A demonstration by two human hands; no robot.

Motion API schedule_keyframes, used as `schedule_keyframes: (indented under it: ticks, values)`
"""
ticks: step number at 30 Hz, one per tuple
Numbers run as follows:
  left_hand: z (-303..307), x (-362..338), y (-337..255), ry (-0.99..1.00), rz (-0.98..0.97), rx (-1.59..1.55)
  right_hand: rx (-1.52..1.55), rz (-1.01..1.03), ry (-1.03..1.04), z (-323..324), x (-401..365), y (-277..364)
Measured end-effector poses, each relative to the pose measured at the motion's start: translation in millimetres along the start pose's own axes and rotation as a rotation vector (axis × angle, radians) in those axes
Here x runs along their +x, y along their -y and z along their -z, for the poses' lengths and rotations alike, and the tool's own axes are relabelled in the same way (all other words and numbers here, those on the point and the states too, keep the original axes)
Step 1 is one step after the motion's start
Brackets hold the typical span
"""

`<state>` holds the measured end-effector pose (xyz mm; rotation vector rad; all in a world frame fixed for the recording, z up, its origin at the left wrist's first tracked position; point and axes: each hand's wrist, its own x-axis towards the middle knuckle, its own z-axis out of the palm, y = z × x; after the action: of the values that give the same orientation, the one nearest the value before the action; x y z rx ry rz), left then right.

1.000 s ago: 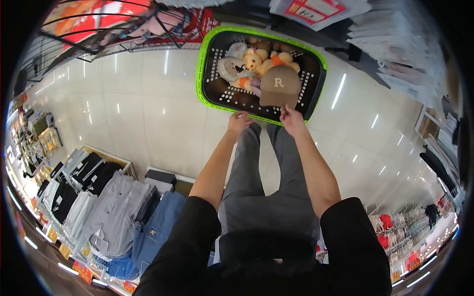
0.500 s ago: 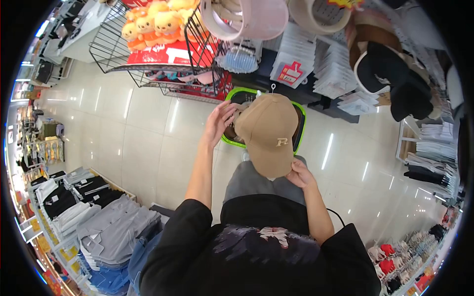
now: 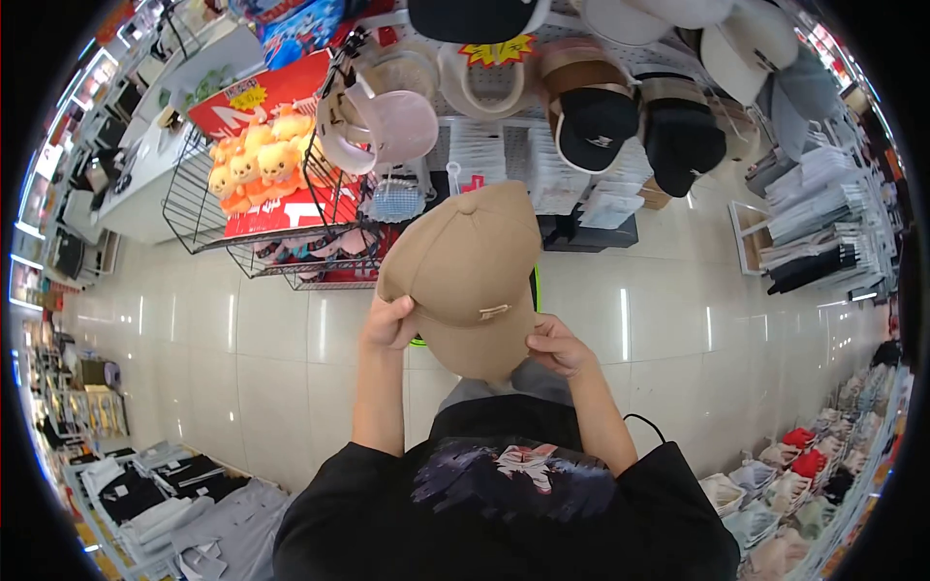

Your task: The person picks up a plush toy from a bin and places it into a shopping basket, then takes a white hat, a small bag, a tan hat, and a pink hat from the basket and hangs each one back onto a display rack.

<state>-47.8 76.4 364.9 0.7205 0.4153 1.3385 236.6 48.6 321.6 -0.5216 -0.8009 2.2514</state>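
A tan baseball cap [image 3: 470,257] with a small metallic letter badge is held up in front of me, its brim pointing toward my body. My left hand [image 3: 390,320] grips the left side of the cap, thumb on the outside and the other fingers hidden behind it. On the right edge of the brim, my right hand [image 3: 559,346] pinches with thumb and fingers. A white hanging loop [image 3: 453,174] sticks up behind the crown. Below the cap, a green-rimmed basket [image 3: 538,288] is mostly hidden.
A wire rack [image 3: 199,208] with orange plush toys [image 3: 262,163] stands at the front left. Ahead hang a pink visor [image 3: 402,126], black caps [image 3: 598,129] and white packets [image 3: 557,179]. Folded clothes [image 3: 228,528] lie at lower left, and shoe-like items [image 3: 775,494] fill a lower-right shelf.
My left hand has moved from beside the cap onto its left side and closed on it. The cap has tilted, and the view has lifted toward the hanging caps.
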Motion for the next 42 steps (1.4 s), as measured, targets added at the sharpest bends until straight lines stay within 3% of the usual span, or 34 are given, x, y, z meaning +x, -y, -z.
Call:
schedule_keyframes:
  ticks: [2, 3, 4, 6, 8, 10, 12, 15, 17, 20, 23, 27, 29, 35, 42]
  values:
    - [7.8, -6.1, 36.1, 0.034, -0.031, -0.15, -0.169, -0.029, 0.008, 11.4, -10.7, 9.6]
    - [4.3, -10.3, 51.8, -0.006, 0.044, -0.289, -0.338, -0.071, 0.011, 16.1, -17.0, 11.8]
    - [-6.3, -15.0, 63.1, -0.049, 0.121, -0.425, -0.323, -0.058, 0.01, 15.4, -24.1, 13.7]
    - [-36.4, -24.0, 86.9, -0.06, 0.159, -0.452, -0.414, 0.206, -0.246, 15.7, -36.3, 33.0]
    - [-67.9, -29.0, 112.9, -0.066, 0.186, -0.49, -0.349, 0.197, -0.282, 29.0, -57.0, 57.3]
    - [-98.7, -33.0, 141.3, -0.074, 0.227, -0.624, -0.108, 0.323, -0.163, 42.9, -78.4, 82.7]
    - [-124.1, -31.4, 171.8, -0.052, 0.257, -0.701, -0.104, 0.412, -0.189, 60.3, -105.4, 101.5]
    - [-159.6, -30.7, 206.9, -0.055, 0.28, -0.747, -0.124, 0.325, -0.102, 95.9, -155.7, 116.9]
    - [-185.5, -22.6, 221.6, 0.064, 0.322, -0.77, -0.061, 0.486, -0.091, 93.2, -182.9, 131.3]
    - [-218.5, -12.9, 246.5, 0.061, 0.26, -0.674, -0.083, 0.602, -0.141, 90.9, -215.3, 154.8]
    - [-223.0, -7.8, 272.3, -0.003, 0.272, -0.595, -0.179, 0.597, -0.033, 116.7, -243.5, 176.0]
    - [-232.3, 4.0, 277.0, 0.013, 0.32, -0.488, -0.252, 0.596, -0.07, 116.9, -266.6, 220.4]
    - [-243.3, 8.1, 262.6, -0.011, 0.247, -0.267, -0.449, 0.654, -0.077, 108.2, -266.1, 245.0]
    - [-251.6, 25.5, 249.4, -0.013, 0.284, -0.155, -0.587, 0.528, -0.187, 76.7, -234.3, 281.8]
    - [-234.9, 90.7, 245.2, 0.018, 0.252, -0.07, -0.707, 0.594, -0.268, 94.1, -181.7, 302.9]
